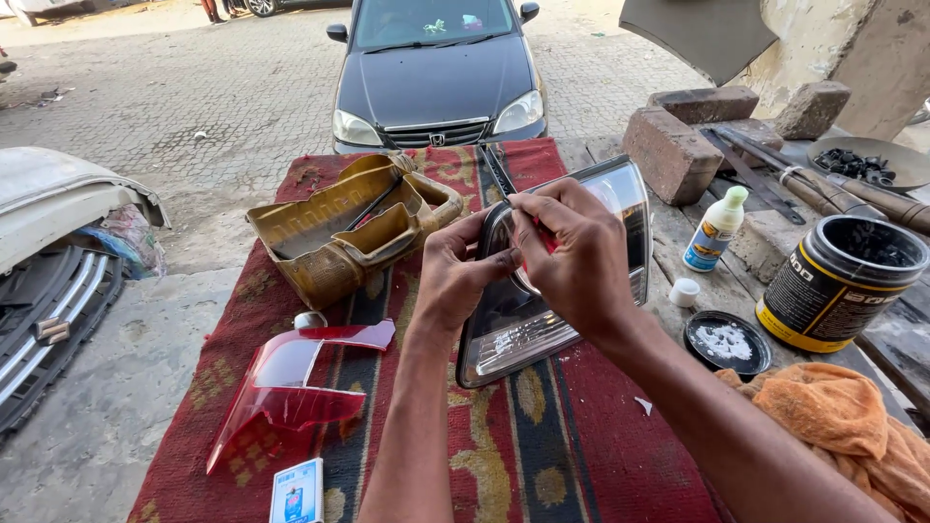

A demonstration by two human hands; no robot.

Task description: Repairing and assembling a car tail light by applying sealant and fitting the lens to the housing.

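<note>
A car tail-light housing (620,208) with a clear lens and dark rim stands tilted on a red patterned cloth (581,455). My left hand (455,276) grips its left edge. My right hand (576,252) rests over the lens and pinches a small red piece against it. A detached red lens cover (291,383) lies on the cloth to the left. Behind it lies a dirty yellow plastic housing (339,228) with a thin dark tool inside.
To the right stand a black and yellow can (838,281), a small white bottle (715,228), a white cap (685,292), a black lid with white powder (727,341), an orange rag (843,416), bricks (673,150). A dark car (436,73) is parked ahead. A small box (296,492) lies near me.
</note>
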